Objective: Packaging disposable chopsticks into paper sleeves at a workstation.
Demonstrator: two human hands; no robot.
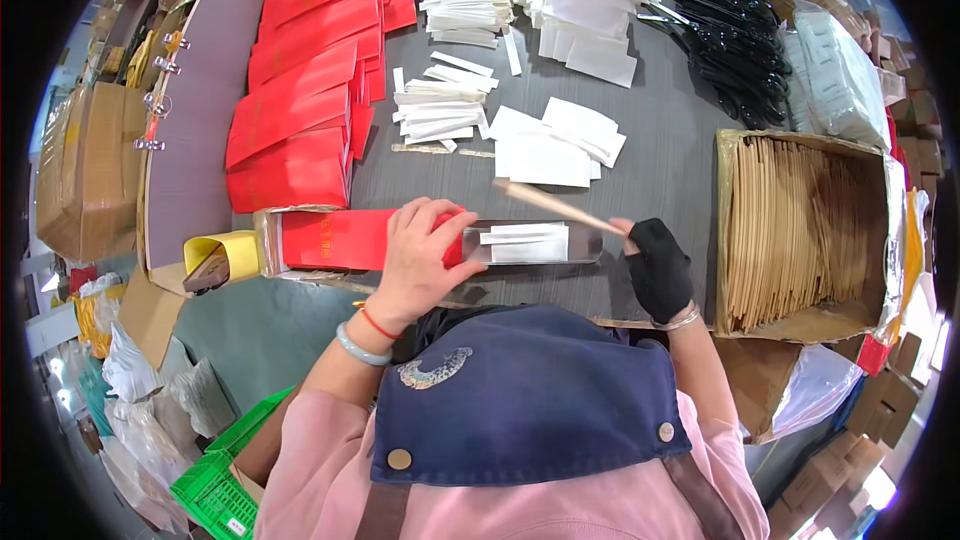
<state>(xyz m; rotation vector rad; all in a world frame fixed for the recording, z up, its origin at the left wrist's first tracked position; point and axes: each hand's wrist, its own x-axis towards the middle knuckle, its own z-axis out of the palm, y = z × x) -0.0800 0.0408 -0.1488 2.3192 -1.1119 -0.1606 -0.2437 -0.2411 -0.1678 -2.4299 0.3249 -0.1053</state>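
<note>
My left hand [428, 250] lies across a long red box [335, 240], fingers on its far side and thumb at its near side, gripping it. From the box's right end a clear plastic tray [582, 243] sticks out, with white slips [525, 242] in it. My right hand [655, 265], in a black fingerless glove, pinches one end of a slim tan stick, seemingly a folded hand fan [555, 204]. The fan slants up to the left above the table, over the far side of the tray.
Red boxes or sleeves [300, 90] overlap at far left. White strips [440, 108] and white cards [545, 150] lie ahead. A carton [728, 230] of tan sticks stands at right, with black tasselled items [735, 60] behind. A yellow open box [222, 252] sits at left.
</note>
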